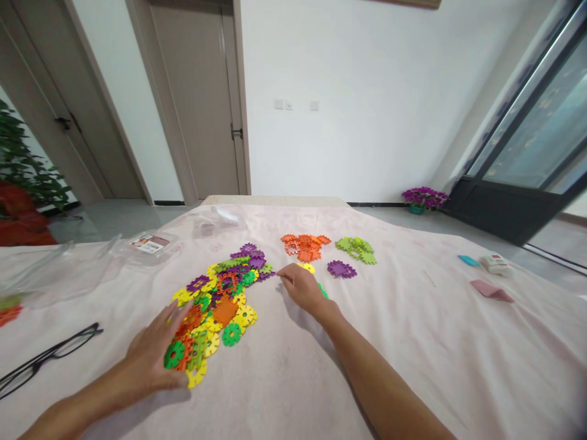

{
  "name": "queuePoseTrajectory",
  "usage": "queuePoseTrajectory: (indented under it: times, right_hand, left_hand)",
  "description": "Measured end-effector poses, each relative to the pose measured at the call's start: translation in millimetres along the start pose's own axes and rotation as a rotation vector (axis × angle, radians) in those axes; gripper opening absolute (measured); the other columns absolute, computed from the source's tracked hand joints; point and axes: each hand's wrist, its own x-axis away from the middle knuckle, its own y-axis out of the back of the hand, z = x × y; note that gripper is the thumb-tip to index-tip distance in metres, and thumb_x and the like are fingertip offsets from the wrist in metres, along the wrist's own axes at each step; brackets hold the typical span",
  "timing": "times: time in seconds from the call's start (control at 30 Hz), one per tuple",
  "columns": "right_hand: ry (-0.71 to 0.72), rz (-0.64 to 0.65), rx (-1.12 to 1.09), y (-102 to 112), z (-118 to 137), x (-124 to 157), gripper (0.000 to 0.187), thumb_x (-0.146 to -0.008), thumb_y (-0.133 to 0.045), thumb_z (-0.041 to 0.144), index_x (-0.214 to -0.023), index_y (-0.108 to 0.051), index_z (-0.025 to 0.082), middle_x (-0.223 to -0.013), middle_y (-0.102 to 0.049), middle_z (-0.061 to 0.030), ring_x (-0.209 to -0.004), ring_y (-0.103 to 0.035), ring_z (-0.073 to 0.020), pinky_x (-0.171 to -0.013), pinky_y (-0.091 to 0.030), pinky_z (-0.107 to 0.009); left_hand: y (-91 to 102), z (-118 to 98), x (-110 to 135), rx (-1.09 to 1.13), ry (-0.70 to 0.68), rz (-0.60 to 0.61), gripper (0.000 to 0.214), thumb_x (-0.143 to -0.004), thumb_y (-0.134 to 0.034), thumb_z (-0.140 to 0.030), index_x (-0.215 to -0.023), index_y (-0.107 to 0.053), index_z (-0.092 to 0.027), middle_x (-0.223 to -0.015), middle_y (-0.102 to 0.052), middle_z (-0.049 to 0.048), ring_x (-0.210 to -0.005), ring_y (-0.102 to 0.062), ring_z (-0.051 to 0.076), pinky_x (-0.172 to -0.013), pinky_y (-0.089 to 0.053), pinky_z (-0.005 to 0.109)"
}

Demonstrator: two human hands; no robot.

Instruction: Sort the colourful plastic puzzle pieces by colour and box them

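Observation:
A mixed pile of flat, notched plastic building pieces [224,311] in yellow, green, orange and purple lies on the cloth. My left hand [153,348] rests against the pile's left side, fingers spread and thumb apart. At the pile's far right end, my right hand [300,287] pinches the edge of a purple notched piece [266,275]. Beyond that hand are an orange group [306,247], a light green group [356,249] and purple pieces [342,269]. Yellow pieces [307,267] and green pieces [324,291] are partly hidden behind my right hand.
Clear plastic containers [149,247] stand at the left and back of the cloth-covered table [413,342]. Black-framed glasses [50,354] lie at the near left. A small white box [495,264], a blue item [468,260] and a folded pink cloth [492,290] sit at the right.

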Motion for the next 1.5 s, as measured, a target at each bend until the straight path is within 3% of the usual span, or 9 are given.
queuePoseTrajectory:
  times: [0.1, 0.23, 0.43, 0.67, 0.9, 1.0, 1.13, 1.3, 1.5]
  right_hand:
    - [0.057, 0.097, -0.011, -16, 18, 8, 0.026, -0.090, -0.055, 0.008, -0.103, -0.074, 0.020, -0.107, -0.074, -0.0066, -0.101, -0.065, -0.0193, -0.092, -0.049, -0.030]
    - [0.084, 0.128, 0.008, -30, 23, 18, 0.024, -0.092, -0.055, 0.011, -0.105, -0.073, 0.020, -0.108, -0.073, -0.0069, -0.104, -0.063, -0.0207, -0.096, -0.047, -0.033]
    - [0.016, 0.023, -0.017, -43, 11, 21, 0.037, -0.093, -0.051, 0.012, -0.127, -0.064, 0.019, -0.117, -0.069, -0.0114, -0.111, -0.061, -0.0227, -0.101, -0.047, -0.038]
    - [0.005, -0.013, -0.043, -44, 9, 22, 0.048, -0.092, -0.046, 0.008, -0.138, -0.056, 0.020, -0.127, -0.064, -0.0130, -0.119, -0.057, -0.0236, -0.105, -0.046, -0.042]
    - [-0.009, 0.031, 0.075, -30, 24, 25, 0.044, -0.092, -0.053, 0.019, -0.136, -0.058, 0.019, -0.120, -0.067, -0.0117, -0.111, -0.059, -0.0249, -0.100, -0.045, -0.039]
    - [0.024, 0.062, 0.136, -29, 29, 26, 0.048, -0.089, -0.061, 0.024, -0.136, -0.058, 0.017, -0.119, -0.067, -0.0120, -0.109, -0.059, -0.0263, -0.099, -0.044, -0.038]
    - [-0.008, 0.052, 0.195, -29, 31, 25, 0.043, -0.091, -0.061, 0.030, -0.133, -0.060, 0.018, -0.113, -0.068, -0.0105, -0.105, -0.059, -0.0253, -0.094, -0.042, -0.037]
    - [-0.035, 0.056, 0.276, -24, 35, 26, 0.026, -0.091, -0.065, 0.044, -0.100, -0.068, 0.020, -0.097, -0.066, -0.0072, -0.095, -0.055, -0.0237, -0.087, -0.039, -0.036]
    - [0.064, 0.136, 0.289, -13, 34, 28, 0.039, -0.074, -0.079, 0.053, -0.093, -0.066, 0.022, -0.098, -0.064, -0.0053, -0.094, -0.052, -0.0238, -0.084, -0.038, -0.036]
  left_hand:
    - [-11.2, -42, 7, -0.043, 0.019, 0.082, 0.125, -0.053, -0.080, -0.060, -0.162, -0.028, -0.029, -0.169, -0.022, 0.0190, -0.152, -0.026, 0.044, -0.114, -0.028, 0.064]
    - [-7.5, -98, -24, -0.039, 0.063, 0.061, 0.104, -0.071, -0.073, -0.059, -0.161, -0.033, -0.026, -0.170, -0.018, 0.0212, -0.154, -0.022, 0.041, -0.116, -0.018, 0.066]
    - [-15.4, -130, -78, -0.030, 0.041, -0.013, 0.086, -0.083, -0.066, -0.059, -0.158, -0.039, -0.027, -0.170, -0.017, 0.0192, -0.156, -0.015, 0.041, -0.114, -0.019, 0.068]
    - [-22.3, -125, -113, -0.026, -0.040, -0.059, 0.078, -0.089, -0.059, -0.060, -0.156, -0.043, -0.024, -0.167, -0.028, 0.0193, -0.154, -0.024, 0.039, -0.119, -0.015, 0.065]
    - [-9.9, -66, -54, -0.042, -0.335, 0.046, 0.110, -0.069, -0.063, -0.084, -0.161, -0.028, -0.036, -0.170, -0.021, 0.0167, -0.152, -0.023, 0.048, -0.117, -0.015, 0.069]
    - [-14.6, -48, -39, -0.086, -0.417, 0.072, 0.107, -0.073, -0.056, -0.086, -0.162, -0.025, -0.036, -0.170, -0.019, 0.0153, -0.153, -0.022, 0.046, -0.118, -0.012, 0.068]
    - [-23.1, -58, -59, -0.106, -0.365, 0.020, 0.092, -0.085, -0.052, -0.076, -0.162, -0.029, -0.031, -0.170, -0.021, 0.0163, -0.153, -0.024, 0.042, -0.120, -0.012, 0.064]
    - [-20.2, -83, -87, -0.107, -0.327, -0.061, 0.079, -0.094, -0.047, -0.066, -0.161, -0.033, -0.026, -0.169, -0.024, 0.0175, -0.154, -0.024, 0.037, -0.121, -0.008, 0.062]
    - [-3.2, -67, -46, -0.056, -0.540, 0.117, 0.100, -0.079, -0.053, -0.083, -0.162, -0.023, -0.038, -0.172, -0.014, 0.0122, -0.152, -0.024, 0.044, -0.119, -0.016, 0.067]
